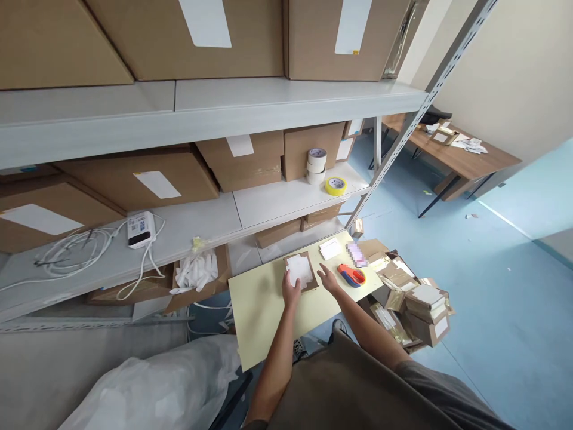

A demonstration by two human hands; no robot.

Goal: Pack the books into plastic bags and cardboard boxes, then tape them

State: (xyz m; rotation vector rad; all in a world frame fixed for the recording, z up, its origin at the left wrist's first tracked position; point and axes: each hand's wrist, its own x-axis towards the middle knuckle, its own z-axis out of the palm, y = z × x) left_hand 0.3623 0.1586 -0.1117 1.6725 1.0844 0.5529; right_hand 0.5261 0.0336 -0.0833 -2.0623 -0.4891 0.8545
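Observation:
A small brown cardboard box (310, 283) with a white piece (299, 269) on or in its top lies on the pale yellow board (264, 322). My left hand (290, 290) grips the box's near left edge, thumb over the white piece and fingers along the side. To the right of the box, my right hand (329, 279) is open with fingers apart, holding nothing. Just beyond it sits a red and blue tape dispenser (351, 275). A white card (330, 248) and a blurred pinkish item (357, 254) lie at the board's far side.
Shelves (286, 203) in front carry large cartons, tape rolls (335, 186) and a white device (140, 229) with cables. An open carton of white material (197, 272) stands left of the board. Packed small boxes (421, 304) are heaped at right. White plastic wrapping (161, 382) fills the lower left.

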